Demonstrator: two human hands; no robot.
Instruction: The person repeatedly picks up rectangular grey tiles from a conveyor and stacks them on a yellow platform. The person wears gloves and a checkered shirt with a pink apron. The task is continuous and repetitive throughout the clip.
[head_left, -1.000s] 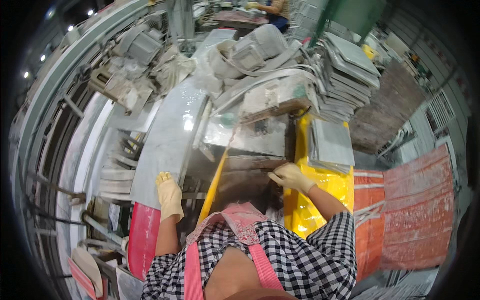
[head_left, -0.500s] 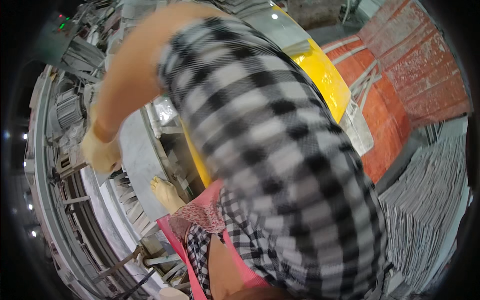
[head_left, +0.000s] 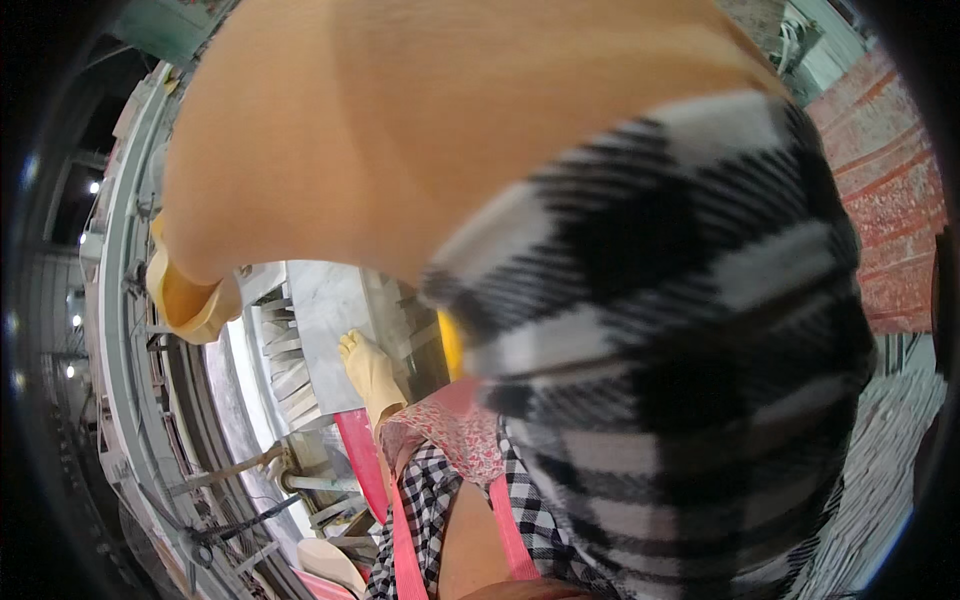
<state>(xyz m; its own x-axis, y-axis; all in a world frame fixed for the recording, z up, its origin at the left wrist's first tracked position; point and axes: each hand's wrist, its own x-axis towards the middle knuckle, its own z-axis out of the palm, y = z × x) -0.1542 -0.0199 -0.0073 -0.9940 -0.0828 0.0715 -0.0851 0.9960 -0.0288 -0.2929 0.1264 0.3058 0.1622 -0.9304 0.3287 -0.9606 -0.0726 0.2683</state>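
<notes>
Smooth grey slab (head_left: 326, 300) lies left of centre, our left hand (head_left: 366, 366) loosely open at its right edge, gripping nothing. Our right hand (head_left: 165, 285) is farther left, fingers hidden; we cannot tell its hold. With our right arm (head_left: 400, 150) blocking the view, we'd best place the left lightly. We count one slab, two gloves (head_left: 380, 388), one red panel (head_left: 358, 455) nearer.

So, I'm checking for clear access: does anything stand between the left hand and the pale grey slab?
Nothing visible does: the gloved left hand overlaps the right-hand edge of the pale grey slab. The raised right arm hides the slab's far part from the camera, so I cannot tell what lies there.
</notes>
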